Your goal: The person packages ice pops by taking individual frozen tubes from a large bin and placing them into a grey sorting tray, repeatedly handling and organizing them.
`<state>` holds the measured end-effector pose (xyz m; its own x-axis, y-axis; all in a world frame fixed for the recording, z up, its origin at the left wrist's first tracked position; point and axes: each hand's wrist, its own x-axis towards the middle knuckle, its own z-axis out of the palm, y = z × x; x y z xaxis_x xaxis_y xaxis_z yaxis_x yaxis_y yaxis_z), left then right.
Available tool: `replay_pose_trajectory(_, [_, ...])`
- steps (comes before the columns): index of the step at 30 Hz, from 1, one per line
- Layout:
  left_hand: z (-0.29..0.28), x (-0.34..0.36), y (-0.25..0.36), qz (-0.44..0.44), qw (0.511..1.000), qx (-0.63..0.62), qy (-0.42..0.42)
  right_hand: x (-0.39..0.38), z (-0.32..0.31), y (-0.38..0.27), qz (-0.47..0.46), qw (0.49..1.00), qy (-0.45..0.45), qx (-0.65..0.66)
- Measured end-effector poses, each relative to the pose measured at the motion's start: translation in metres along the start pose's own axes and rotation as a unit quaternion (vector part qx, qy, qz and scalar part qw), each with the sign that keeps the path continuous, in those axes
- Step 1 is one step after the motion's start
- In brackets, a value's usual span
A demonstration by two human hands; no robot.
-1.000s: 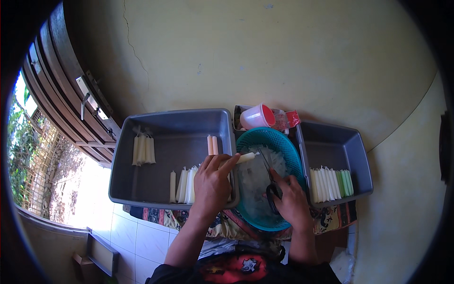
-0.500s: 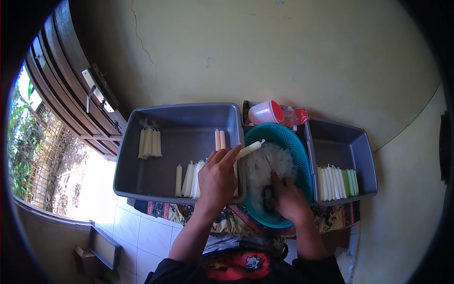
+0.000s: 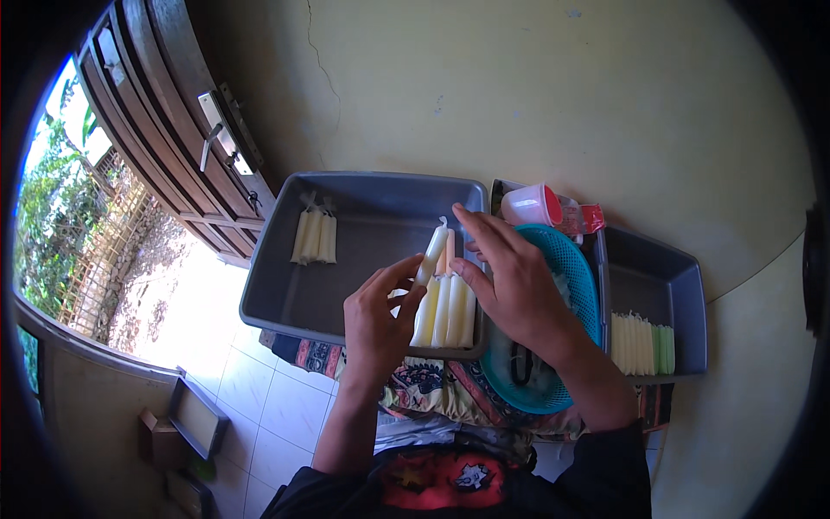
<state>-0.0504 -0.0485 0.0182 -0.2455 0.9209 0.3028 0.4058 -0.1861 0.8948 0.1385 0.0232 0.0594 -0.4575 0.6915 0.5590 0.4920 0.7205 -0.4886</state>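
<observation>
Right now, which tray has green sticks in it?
The small right tray; its row ends in green sticks. The big tray holds only pale ones.

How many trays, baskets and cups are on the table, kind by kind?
Grey trays: 2, a large one and a small one
Teal basket: 1
Pink cup: 1
Total: 4
</observation>
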Motion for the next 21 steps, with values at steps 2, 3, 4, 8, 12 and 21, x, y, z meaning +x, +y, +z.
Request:
replay_pose_trajectory(2, [-0.007,-0.004,0.0,-0.026,1.0,-0.007,-0.003,0.013,0.02,0.008,0.015,0.998,-0.035,0.057])
replay_pose_trajectory(3, [-0.009,-0.005,-0.004,-0.033,0.999,-0.002,-0.002,0.017,0.03,0.011,0.033,0.991,-0.069,0.108])
replay_pose_trajectory(4, [-0.011,-0.008,-0.008,-0.042,0.999,0.004,-0.001,0.017,0.042,0.014,0.029,0.99,-0.046,0.127])
replay_pose_trajectory(8, [-0.018,-0.01,-0.022,-0.061,0.997,0.04,-0.011,0.024,0.063,0.018,0.098,0.979,-0.096,0.148])
replay_pose_trajectory(12, [-0.018,-0.007,-0.027,-0.054,0.987,0.146,-0.039,0.026,0.083,0.037,0.073,0.987,-0.101,0.103])
replay_pose_trajectory(21, [-0.017,0.003,-0.028,-0.119,0.947,0.258,-0.152,0.019,0.095,0.043,0.103,0.97,-0.219,0.016])
